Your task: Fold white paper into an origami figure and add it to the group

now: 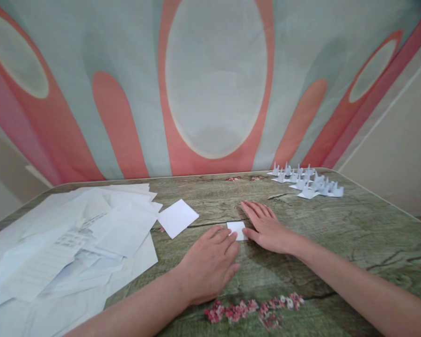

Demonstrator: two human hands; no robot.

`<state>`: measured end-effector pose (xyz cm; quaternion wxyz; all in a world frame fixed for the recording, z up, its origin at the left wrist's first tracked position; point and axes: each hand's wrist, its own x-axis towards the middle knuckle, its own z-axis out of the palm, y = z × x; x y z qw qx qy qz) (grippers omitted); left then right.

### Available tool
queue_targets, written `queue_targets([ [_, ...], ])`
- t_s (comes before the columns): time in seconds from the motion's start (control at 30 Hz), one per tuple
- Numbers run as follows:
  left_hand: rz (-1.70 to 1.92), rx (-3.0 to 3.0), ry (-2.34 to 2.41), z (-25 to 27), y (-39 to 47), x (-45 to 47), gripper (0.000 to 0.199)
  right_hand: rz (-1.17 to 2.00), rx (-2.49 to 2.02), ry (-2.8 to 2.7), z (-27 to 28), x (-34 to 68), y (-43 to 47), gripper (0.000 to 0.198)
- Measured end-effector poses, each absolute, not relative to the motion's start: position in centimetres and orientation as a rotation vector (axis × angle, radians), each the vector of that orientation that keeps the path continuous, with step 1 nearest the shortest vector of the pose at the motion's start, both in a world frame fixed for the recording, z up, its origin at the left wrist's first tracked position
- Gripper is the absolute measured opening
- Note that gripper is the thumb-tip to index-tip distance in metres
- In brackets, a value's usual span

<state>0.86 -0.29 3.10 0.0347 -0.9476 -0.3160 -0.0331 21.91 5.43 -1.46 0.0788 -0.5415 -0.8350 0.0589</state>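
Observation:
A small folded square of white paper [236,228] lies flat on the table between my hands. My left hand [210,263] rests palm down at its left side, fingers stretched out, with the fingertips at the paper's lower left edge. My right hand [266,228] is open on the right, its thumb touching the paper's right edge and its other fingers pointing away over the tabletop. Behind my left hand, a larger white square of paper [178,218] lies turned cornerwise.
Many loose white sheets [126,224] are heaped on the left of the wood-patterned table [337,238], some with print. Several folded white paper cranes [308,191] stand at the back right. A patterned backdrop [143,117] hangs behind the table.

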Motion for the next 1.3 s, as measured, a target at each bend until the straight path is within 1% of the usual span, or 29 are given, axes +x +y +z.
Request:
queue_targets([
  [0.17,-0.109,-2.920,-0.984,3.2,-0.3,0.8,0.033,0.197,-1.594,-2.499,-1.6,22.1,5.3,0.061],
  [0.3,-0.116,-2.924,-0.990,3.1,-0.5,0.8,0.034,0.244,-1.492,-2.448,-1.3,22.5,5.2,0.057],
  [0.43,-0.151,-2.942,-1.039,3.3,-0.6,0.9,0.035,0.208,-1.305,-2.419,0.5,22.7,4.5,0.049],
  [0.53,-0.197,-2.968,-1.079,3.6,-0.5,1.0,0.035,0.155,-1.200,-2.592,2.2,22.2,3.3,0.040],
  [0.6,-0.220,-2.987,-1.095,3.8,-0.4,1.1,0.033,0.049,-1.187,-2.685,2.8,21.6,2.4,0.033],
  [0.67,-0.240,-3.004,-1.101,4.0,-0.3,1.1,0.034,-0.101,-1.187,-2.726,2.9,21.1,1.8,0.030],
  [0.83,-0.257,-3.021,-1.111,3.8,-0.3,1.2,0.039,-0.365,-1.171,-2.776,1.7,20.5,1.4,0.019],
  [1.0,-0.286,-3.011,-1.123,3.3,-0.3,1.2,0.043,-0.508,-1.225,-2.773,0.8,20.3,1.1,0.019],
  [1.3,-0.272,-2.968,-1.158,3.1,0.1,1.4,0.044,-0.584,-1.265,-2.784,0.3,19.7,0.4,0.022],
])
